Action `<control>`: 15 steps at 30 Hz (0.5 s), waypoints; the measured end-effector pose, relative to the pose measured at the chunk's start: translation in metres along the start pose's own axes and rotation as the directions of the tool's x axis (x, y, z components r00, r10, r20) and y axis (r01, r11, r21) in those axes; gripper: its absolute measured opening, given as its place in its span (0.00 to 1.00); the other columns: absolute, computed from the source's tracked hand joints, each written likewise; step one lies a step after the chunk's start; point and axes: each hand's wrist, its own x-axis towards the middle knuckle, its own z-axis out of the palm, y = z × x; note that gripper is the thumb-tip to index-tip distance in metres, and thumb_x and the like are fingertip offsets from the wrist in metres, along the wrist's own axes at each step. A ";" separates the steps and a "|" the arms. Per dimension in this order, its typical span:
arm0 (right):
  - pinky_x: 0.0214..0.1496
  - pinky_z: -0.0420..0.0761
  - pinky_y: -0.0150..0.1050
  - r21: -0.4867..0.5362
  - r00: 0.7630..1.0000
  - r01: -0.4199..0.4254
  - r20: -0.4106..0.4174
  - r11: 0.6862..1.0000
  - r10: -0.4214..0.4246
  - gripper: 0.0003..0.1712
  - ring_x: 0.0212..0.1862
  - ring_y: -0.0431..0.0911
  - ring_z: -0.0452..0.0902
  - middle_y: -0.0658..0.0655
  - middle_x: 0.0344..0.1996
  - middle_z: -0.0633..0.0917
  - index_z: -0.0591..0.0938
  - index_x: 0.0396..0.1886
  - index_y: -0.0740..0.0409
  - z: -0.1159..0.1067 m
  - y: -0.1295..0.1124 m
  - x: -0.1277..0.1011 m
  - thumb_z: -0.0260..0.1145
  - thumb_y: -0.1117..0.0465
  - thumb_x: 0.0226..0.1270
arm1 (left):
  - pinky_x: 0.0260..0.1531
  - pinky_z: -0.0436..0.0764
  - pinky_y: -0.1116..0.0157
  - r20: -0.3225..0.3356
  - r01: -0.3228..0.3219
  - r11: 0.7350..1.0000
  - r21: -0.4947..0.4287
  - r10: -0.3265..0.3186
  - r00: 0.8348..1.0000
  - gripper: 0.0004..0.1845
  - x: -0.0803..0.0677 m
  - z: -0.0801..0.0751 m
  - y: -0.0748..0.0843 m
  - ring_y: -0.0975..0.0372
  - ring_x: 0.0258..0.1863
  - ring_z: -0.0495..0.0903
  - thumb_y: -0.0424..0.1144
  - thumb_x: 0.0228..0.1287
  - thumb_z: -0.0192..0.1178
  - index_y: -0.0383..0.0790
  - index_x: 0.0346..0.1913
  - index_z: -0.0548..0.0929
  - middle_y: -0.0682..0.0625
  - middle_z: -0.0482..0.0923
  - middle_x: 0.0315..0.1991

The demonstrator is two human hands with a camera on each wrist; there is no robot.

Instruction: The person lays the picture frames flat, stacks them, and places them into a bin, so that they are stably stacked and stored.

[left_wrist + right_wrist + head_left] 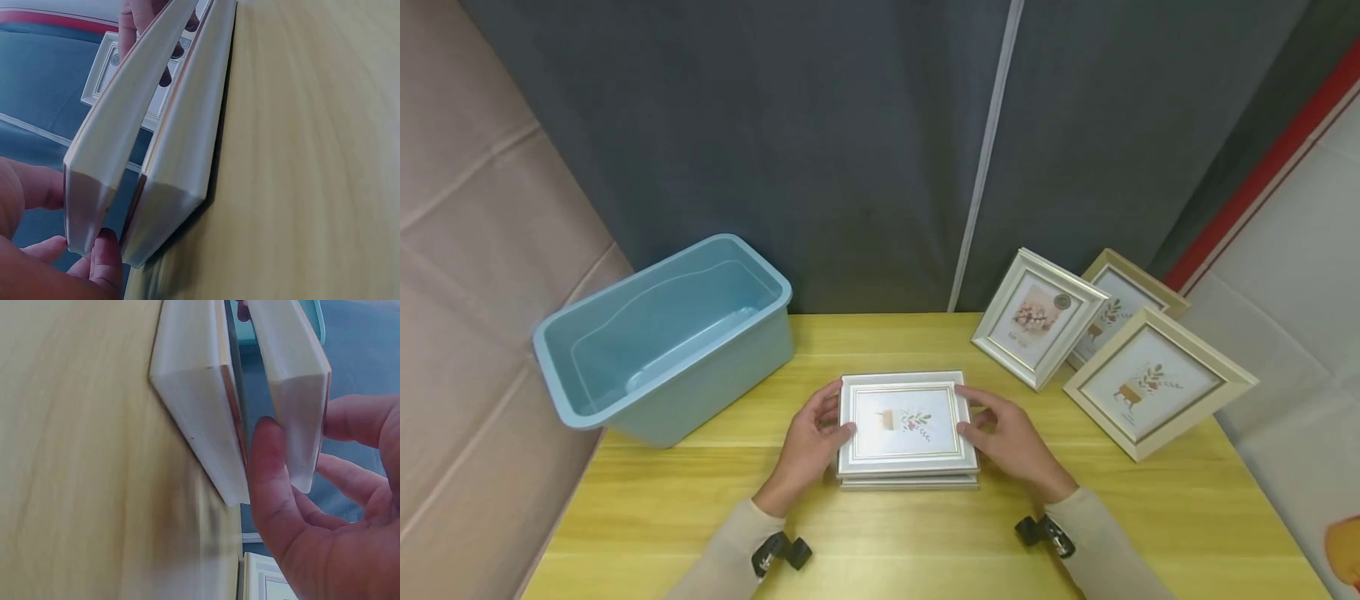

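A white picture frame (906, 422) with a gold inner line and a plant print is held level by both hands, above a second white picture frame (910, 482). Both wrist views show a gap between the two; the lower picture frame (181, 150) lies on the table. My left hand (812, 433) grips the upper frame's left side, thumb on top and fingers beneath. On the right side my right hand (1009, 433) pinches the same frame, its fingers (269, 469) reaching into the gap.
A blue plastic tub (722, 358) stands at the table's back left. At the right, a white frame (1037, 321) and two beige frames (1157, 387) stand propped up, one beige frame partly hidden. A dark curtain (775, 150) hangs behind the wooden table (647, 517).
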 end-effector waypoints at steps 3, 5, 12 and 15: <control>0.35 0.86 0.38 -0.019 1.000 -0.006 0.005 1.000 0.006 0.36 0.50 0.51 0.82 0.62 0.70 0.78 0.75 0.77 0.46 0.001 -0.001 0.000 0.72 0.63 0.71 | 0.59 0.85 0.53 0.012 0.006 1.000 0.007 -0.006 1.000 0.39 0.000 0.000 -0.001 0.49 0.59 0.81 0.27 0.66 0.69 0.48 0.79 0.70 0.39 0.80 0.66; 0.37 0.86 0.37 -0.038 1.000 0.000 0.008 0.999 0.000 0.36 0.51 0.51 0.82 0.61 0.69 0.79 0.75 0.77 0.46 0.001 -0.001 0.000 0.72 0.63 0.71 | 0.60 0.85 0.53 0.017 0.007 1.000 0.012 -0.007 1.000 0.40 0.000 -0.001 -0.001 0.49 0.59 0.80 0.27 0.65 0.70 0.47 0.79 0.70 0.39 0.79 0.66; 0.40 0.85 0.36 -0.097 1.000 0.025 0.002 0.995 -0.025 0.36 0.49 0.49 0.82 0.62 0.66 0.80 0.75 0.77 0.49 0.001 0.002 0.000 0.72 0.65 0.71 | 0.55 0.86 0.57 0.037 -0.002 0.995 0.102 -0.002 0.999 0.42 0.000 -0.001 -0.001 0.52 0.53 0.82 0.30 0.63 0.73 0.48 0.79 0.70 0.40 0.80 0.62; 0.42 0.84 0.35 -0.124 0.999 0.033 -0.002 0.992 -0.033 0.36 0.48 0.48 0.81 0.61 0.64 0.81 0.76 0.76 0.50 0.001 0.003 0.000 0.73 0.65 0.70 | 0.51 0.86 0.60 0.049 -0.003 0.988 0.155 -0.005 0.999 0.42 0.001 -0.001 0.000 0.55 0.49 0.83 0.31 0.63 0.74 0.48 0.79 0.70 0.41 0.81 0.58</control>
